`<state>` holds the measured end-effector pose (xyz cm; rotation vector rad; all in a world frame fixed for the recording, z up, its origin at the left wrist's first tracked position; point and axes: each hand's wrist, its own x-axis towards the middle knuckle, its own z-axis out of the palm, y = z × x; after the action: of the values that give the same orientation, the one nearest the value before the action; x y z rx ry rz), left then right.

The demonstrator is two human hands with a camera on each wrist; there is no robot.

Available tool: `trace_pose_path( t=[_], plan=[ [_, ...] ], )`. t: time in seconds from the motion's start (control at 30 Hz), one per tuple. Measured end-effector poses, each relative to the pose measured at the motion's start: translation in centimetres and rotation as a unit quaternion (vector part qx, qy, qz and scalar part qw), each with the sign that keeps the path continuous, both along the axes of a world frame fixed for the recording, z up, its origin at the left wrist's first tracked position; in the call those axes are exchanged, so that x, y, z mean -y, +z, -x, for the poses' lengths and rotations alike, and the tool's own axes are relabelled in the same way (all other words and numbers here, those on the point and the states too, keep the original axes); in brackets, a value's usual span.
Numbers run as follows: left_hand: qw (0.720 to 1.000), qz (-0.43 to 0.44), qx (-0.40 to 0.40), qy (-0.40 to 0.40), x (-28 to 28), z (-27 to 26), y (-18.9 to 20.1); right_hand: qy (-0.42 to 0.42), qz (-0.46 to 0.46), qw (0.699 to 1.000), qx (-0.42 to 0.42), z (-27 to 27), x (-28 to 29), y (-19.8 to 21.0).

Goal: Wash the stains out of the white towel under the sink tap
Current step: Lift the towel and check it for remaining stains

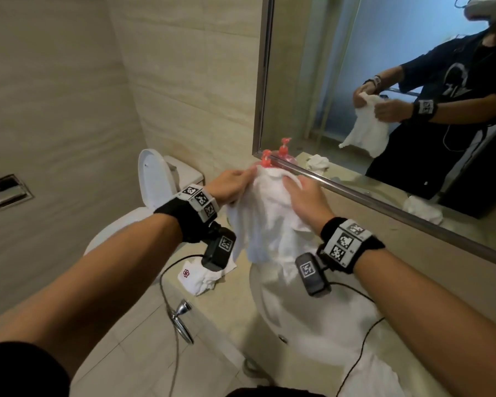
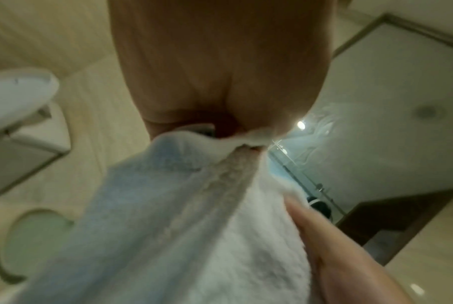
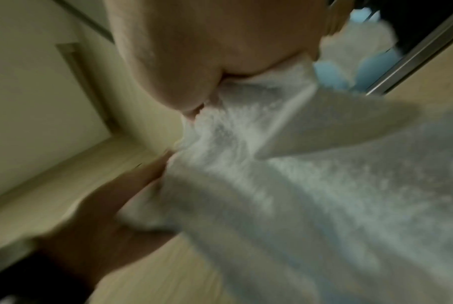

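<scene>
Both hands, left (image 1: pixel 232 187) and right (image 1: pixel 306 201), grip white towel (image 1: pixel 272 224) (above sink (image 1: pixel 321 325)).

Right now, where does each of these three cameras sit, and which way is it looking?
Head: worn on the head, looking down at the white towel, sink and mirror; both forearms show.
Left wrist: under the left hand, looking along it at the towel and toilet.
Right wrist: under the right hand, facing the towel.
Shared: all three see the towel in both grips.
</scene>
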<state>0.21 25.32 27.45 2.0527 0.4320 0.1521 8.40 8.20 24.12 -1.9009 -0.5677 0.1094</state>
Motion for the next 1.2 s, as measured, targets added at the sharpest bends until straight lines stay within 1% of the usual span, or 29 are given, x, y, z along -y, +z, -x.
trace_pose_path(
  t=[0.07, 0.1, 0.13, 0.17, 0.23, 0.27, 0.3, 0.4, 0.43, 0.47, 0.53, 0.57, 0.6, 0.63, 0.67, 0.7, 0.73, 0.77, 0.83, 0.87, 0.9, 0.93, 0.97, 1.0, 1.03, 1.07, 1.1, 1.13, 1.2],
  plan=[
    [0.996, 0.077, 0.038, 0.009, 1.7, -0.6, 0.3, 0.047, -0.038, 0.998, 0.033, 2.0, -2.1, 0.0],
    [0.994, 0.087, 0.059, -0.001, 2.5, -0.7, 0.6, 0.056, -0.048, 0.996, 0.051, 2.6, -2.8, 0.2],
    [0.994, 0.086, 0.071, -0.007, 3.1, -0.7, 0.9, 0.044, -0.057, 0.995, 0.064, 2.8, -3.1, 0.6],
    [0.993, 0.084, 0.077, -0.012, 3.5, -0.5, 1.1, 0.019, -0.059, 0.996, 0.059, 2.6, -3.2, 1.1],
    [0.989, 0.123, 0.075, -0.042, 4.1, 0.0, 1.5, -0.046, -0.043, 0.998, 0.009, 2.0, -3.2, 1.6],
    [0.987, 0.129, 0.074, -0.057, 4.2, 0.0, 1.5, -0.067, -0.036, 0.997, -0.003, 1.8, -3.2, 1.7],
    [0.988, 0.126, 0.070, -0.056, 4.2, 0.0, 1.6, -0.071, -0.032, 0.997, 0.006, 2.0, -3.5, 1.6],
    [0.995, 0.078, 0.069, 0.000, 4.1, -0.2, 2.1, -0.055, -0.038, 0.994, 0.082, 3.1, -4.4, 0.6],
    [0.995, 0.075, 0.069, -0.002, 4.3, -0.1, 2.2, -0.061, -0.043, 0.994, 0.077, 2.9, -4.3, 0.7],
    [0.993, 0.090, 0.077, -0.022, 4.4, 0.2, 2.3, -0.068, -0.039, 0.995, 0.062, 2.4, -4.0, 0.9],
    [0.983, 0.146, 0.079, -0.085, 4.3, 0.8, 2.3, -0.067, 0.012, 0.997, 0.044, 0.9, -3.1, 1.6],
    [0.981, 0.141, 0.066, -0.119, 4.2, 1.2, 2.5, -0.054, 0.029, 0.997, 0.040, 0.4, -2.6, 1.8],
    [0.984, 0.087, 0.040, -0.152, 3.6, 1.3, 2.6, -0.034, 0.031, 0.998, 0.041, 0.1, -2.2, 1.9],
    [0.983, -0.013, 0.003, -0.184, 2.9, 1.2, 2.7, -0.013, 0.030, 0.998, 0.052, 0.0, -1.9, 2.0],
    [0.968, -0.136, -0.042, -0.208, 2.0, 1.0, 2.5, 0.009, 0.033, 0.997, 0.069, -0.1, -1.5, 2.2],
    [0.942, -0.243, -0.089, -0.215, 1.1, 0.9, 2.2, 0.038, 0.044, 0.995, 0.082, -0.2, -1.0, 2.4],
    [0.921, -0.303, -0.121, -0.214, 0.4, 0.9, 1.8, 0.076, 0.065, 0.991, 0.091, -0.3, -0.5, 2.6],
    [0.914, -0.319, -0.135, -0.213, -0.3, 1.0, 1.6, 0.123, 0.098, 0.982, 0.104, -0.6, 0.0, 2.7],
    [0.919, -0.293, -0.144, -0.222, -1.3, 1.2, 1.2, 0.204, 0.192, 0.948, 0.148, -1.2, 1.1, 2.9],
    [0.927, -0.265, -0.148, -0.222, -1.7, 1.3, 1.1, 0.226, 0.244, 0.929, 0.162, -1.7, 1.6, 2.6],
    [0.938, -0.232, -0.144, -0.215, -2.0, 1.4, 1.1, 0.230, 0.290, 0.914, 0.164, -2.3, 2.1, 2.1],
    [0.951, -0.196, -0.127, -0.201, -2.2, 1.5, 1.0, 0.225, 0.321, 0.907, 0.156, -2.9, 2.7, 1.3],
    [0.965, -0.153, -0.106, -0.182, -2.4, 1.6, 0.8, 0.213, 0.332, 0.909, 0.132, -3.4, 3.3, 0.6],
    [0.978, -0.108, -0.087, -0.157, -2.5, 1.7, 0.7, 0.190, 0.312, 0.927, 0.084, -3.8, 3.8, 0.0],
    [0.987, -0.066, -0.068, -0.133, -2.4, 1.7, 0.4, 0.160, 0.256, 0.953, 0.013, -4.0, 4.2, -0.4],
    [0.992, -0.029, -0.049, -0.111, -2.2, 1.7, 0.3, 0.123, 0.183, 0.974, -0.047, -3.9, 4.4, -0.7],
    [0.995, 0.004, -0.034, -0.089, -1.9, 1.6, 0.3, 0.087, 0.104, 0.987, -0.084, -3.6, 4.3, -0.9],
    [0.997, 0.030, -0.022, -0.069, -1.4, 1.4, 0.2, 0.052, 0.033, 0.994, -0.093, -3.1, 3.7, -1.0],
    [0.996, 0.087, 0.003, -0.023, 0.2, 0.7, 0.4, 0.006, -0.056, 0.996, -0.075, -1.1, 1.3, -0.9]
  ],
)
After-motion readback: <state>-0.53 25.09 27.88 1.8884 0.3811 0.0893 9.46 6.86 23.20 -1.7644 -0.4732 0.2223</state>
